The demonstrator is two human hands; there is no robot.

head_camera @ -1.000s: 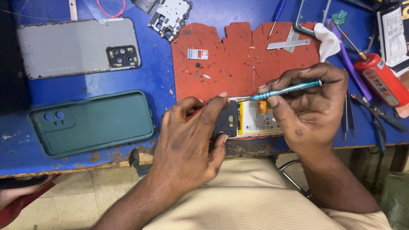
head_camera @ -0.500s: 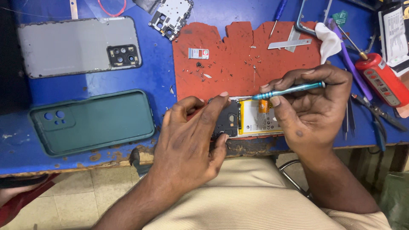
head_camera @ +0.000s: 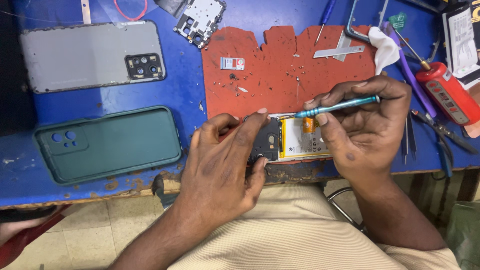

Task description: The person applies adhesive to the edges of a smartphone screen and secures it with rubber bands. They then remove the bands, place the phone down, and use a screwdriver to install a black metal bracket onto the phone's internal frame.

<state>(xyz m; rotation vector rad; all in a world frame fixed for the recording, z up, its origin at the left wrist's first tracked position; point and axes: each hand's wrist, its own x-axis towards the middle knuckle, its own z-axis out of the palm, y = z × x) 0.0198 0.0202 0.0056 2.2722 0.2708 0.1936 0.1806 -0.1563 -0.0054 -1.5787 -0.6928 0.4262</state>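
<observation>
An opened phone point(head_camera: 295, 142) with its white battery and black upper board showing lies at the near edge of the red mat point(head_camera: 280, 70). My left hand point(head_camera: 225, 165) presses on the phone's left end, fingers spread over the black board. My right hand point(head_camera: 360, 130) grips a thin teal screwdriver point(head_camera: 337, 106), held almost level, its tip touching the phone's top edge by the battery. Tiny loose screws point(head_camera: 235, 85) and a small SIM tray point(head_camera: 232, 63) rest on the mat.
A dark green phone case point(head_camera: 107, 145) and a grey back cover point(head_camera: 92, 55) lie at left on the blue bench point(head_camera: 185, 85). A metal frame piece point(head_camera: 200, 20) sits at top. A red tool point(head_camera: 447, 92), tweezers point(head_camera: 407, 142), pliers point(head_camera: 442, 132) and a white cloth point(head_camera: 387, 47) crowd the right.
The screwdriver has shifted very slightly toward the far side and right in my right hand. My left hand and the phone have stayed in place.
</observation>
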